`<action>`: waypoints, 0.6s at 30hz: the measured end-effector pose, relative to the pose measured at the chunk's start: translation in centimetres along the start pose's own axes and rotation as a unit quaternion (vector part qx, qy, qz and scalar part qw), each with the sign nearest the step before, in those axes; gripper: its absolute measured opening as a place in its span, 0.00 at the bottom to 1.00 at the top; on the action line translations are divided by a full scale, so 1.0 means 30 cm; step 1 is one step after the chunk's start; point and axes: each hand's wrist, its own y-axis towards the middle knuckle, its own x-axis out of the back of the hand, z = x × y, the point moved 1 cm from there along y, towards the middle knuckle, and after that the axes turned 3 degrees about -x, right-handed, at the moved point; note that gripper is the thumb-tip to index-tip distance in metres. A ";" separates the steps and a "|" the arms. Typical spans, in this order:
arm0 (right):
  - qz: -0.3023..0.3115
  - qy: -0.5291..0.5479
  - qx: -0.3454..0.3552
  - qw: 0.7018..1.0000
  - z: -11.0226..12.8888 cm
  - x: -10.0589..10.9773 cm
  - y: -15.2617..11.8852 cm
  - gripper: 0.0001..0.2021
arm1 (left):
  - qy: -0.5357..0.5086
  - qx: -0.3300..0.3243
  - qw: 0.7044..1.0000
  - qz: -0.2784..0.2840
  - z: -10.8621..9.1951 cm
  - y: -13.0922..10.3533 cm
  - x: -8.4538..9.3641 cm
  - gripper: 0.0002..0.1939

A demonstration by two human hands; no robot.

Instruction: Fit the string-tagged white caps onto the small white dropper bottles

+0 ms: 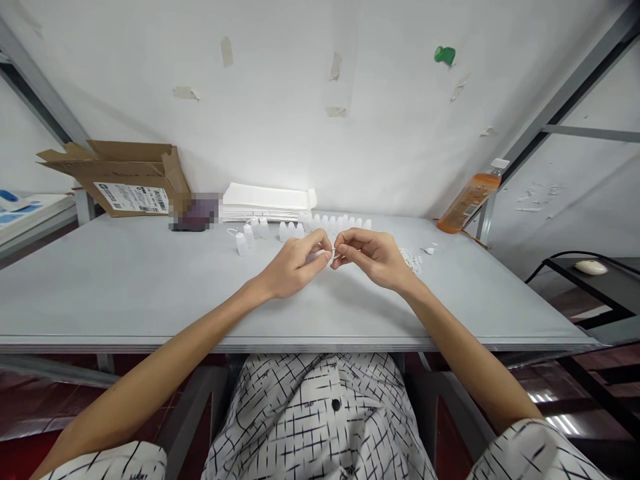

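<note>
Small whitish piece (315,255) in left hand (295,267), thin strand (333,251) in right hand (373,257), translucent containers (291,231) upright behind

"What's behind the table?"

"A plain white wall (280,73) dotted with beige tape scraps (227,52)."

"And the table?"

"A wide, pale grey flat tabletop (125,280), with slanting grey metal posts (563,100) at both sides."

"The floor?"

"Dark red, glossy tiles (535,380), streaked with white light reflections (563,423) at right, near a black metal-framed stand (615,285)."
</note>
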 end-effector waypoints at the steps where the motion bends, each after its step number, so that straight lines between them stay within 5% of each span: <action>1: 0.003 0.000 -0.005 1.000 -0.001 -0.001 0.000 0.13 | 0.000 0.003 1.000 0.003 0.000 0.000 0.000 0.06; 18: -0.003 0.052 -0.032 0.998 -0.055 -0.030 -0.003 0.16 | 0.044 -0.007 0.999 0.000 0.036 -0.002 -0.020 0.06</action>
